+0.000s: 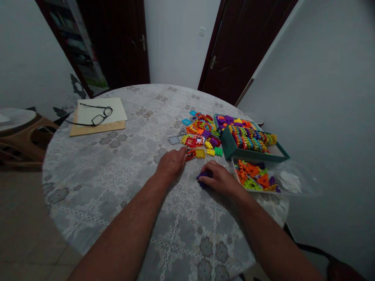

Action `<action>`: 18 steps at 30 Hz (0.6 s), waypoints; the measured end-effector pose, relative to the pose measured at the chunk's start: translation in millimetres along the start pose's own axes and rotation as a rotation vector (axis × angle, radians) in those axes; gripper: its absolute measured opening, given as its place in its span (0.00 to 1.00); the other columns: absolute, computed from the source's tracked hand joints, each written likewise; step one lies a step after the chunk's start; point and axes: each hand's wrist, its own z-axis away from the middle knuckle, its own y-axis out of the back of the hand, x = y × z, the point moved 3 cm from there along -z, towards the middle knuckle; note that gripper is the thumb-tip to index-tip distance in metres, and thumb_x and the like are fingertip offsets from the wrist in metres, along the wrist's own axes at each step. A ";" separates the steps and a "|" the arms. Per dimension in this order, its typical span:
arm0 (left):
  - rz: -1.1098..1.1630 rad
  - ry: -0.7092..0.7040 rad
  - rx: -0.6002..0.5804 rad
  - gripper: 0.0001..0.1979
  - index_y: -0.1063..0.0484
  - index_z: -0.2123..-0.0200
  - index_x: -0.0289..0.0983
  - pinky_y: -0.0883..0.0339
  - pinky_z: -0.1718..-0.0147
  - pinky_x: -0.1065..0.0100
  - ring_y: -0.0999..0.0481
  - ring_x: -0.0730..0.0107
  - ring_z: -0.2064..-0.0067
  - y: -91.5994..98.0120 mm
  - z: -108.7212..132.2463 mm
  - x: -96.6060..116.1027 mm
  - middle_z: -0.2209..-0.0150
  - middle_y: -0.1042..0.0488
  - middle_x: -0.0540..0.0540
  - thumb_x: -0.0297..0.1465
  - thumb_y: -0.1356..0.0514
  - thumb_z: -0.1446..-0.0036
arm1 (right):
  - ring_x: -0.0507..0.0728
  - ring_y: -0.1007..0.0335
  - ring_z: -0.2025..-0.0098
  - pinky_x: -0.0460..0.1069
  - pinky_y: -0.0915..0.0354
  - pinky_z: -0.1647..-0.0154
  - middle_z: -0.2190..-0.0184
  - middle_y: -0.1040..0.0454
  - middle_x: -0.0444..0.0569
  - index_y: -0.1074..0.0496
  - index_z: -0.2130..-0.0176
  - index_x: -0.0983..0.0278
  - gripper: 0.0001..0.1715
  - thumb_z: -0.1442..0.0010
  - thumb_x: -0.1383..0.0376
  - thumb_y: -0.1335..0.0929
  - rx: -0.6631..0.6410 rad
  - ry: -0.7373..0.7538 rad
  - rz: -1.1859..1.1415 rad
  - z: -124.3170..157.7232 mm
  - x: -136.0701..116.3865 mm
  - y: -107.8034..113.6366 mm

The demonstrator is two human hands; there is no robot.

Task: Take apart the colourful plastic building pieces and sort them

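Observation:
My right hand (218, 177) is closed around a purple plastic building piece (202, 178) just above or on the tablecloth; the fingers hide part of it. To its left, my left hand (172, 166) has its fingers curled together at a red building piece (191, 154), gripping its near edge. A flat yellow square piece (200, 153) lies right beside that red one. Beyond both hands spreads a loose pile of colourful interlocking pieces (199, 128), in red, orange, blue, purple and green. Small yellow (210, 152) and green pegs (218, 151) lie at its near right edge.
On the right stand a green box (231, 146) with rows of stacked pieces and a clear plastic tray (238, 175) with orange and lime pieces. Eyeglasses (98, 120) rest on paper and a board (117, 125) at the left. A patterned cloth covers the round table (140, 144).

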 end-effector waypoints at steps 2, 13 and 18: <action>0.006 -0.002 0.005 0.20 0.31 0.34 0.41 0.29 0.55 0.59 0.18 0.52 0.54 -0.3 -0.4 -0.6 0.55 0.18 0.37 0.36 0.49 0.22 | 0.59 0.26 0.57 0.54 0.32 0.54 0.60 0.24 0.48 0.23 0.61 0.60 0.05 0.34 0.62 0.25 -0.006 0.008 -0.037 0.0 0.7 2.1; 0.112 -0.109 0.014 0.15 0.24 0.48 0.39 0.30 0.50 0.58 0.21 0.54 0.52 -0.5 -1.0 -3.7 0.56 0.19 0.38 0.38 0.48 0.22 | 0.60 0.23 0.48 0.56 0.31 0.42 0.51 0.19 0.51 0.21 0.49 0.58 0.12 0.29 0.62 0.32 0.207 0.099 -0.272 -3.5 -3.4 -10.9; 0.229 -0.222 -0.023 0.15 0.23 0.54 0.40 0.31 0.53 0.61 0.22 0.58 0.57 1.9 1.3 -3.4 0.60 0.21 0.41 0.38 0.48 0.23 | 0.60 0.24 0.48 0.56 0.30 0.42 0.52 0.20 0.52 0.21 0.50 0.59 0.12 0.28 0.65 0.33 0.338 0.213 -0.180 -4.9 0.5 -8.0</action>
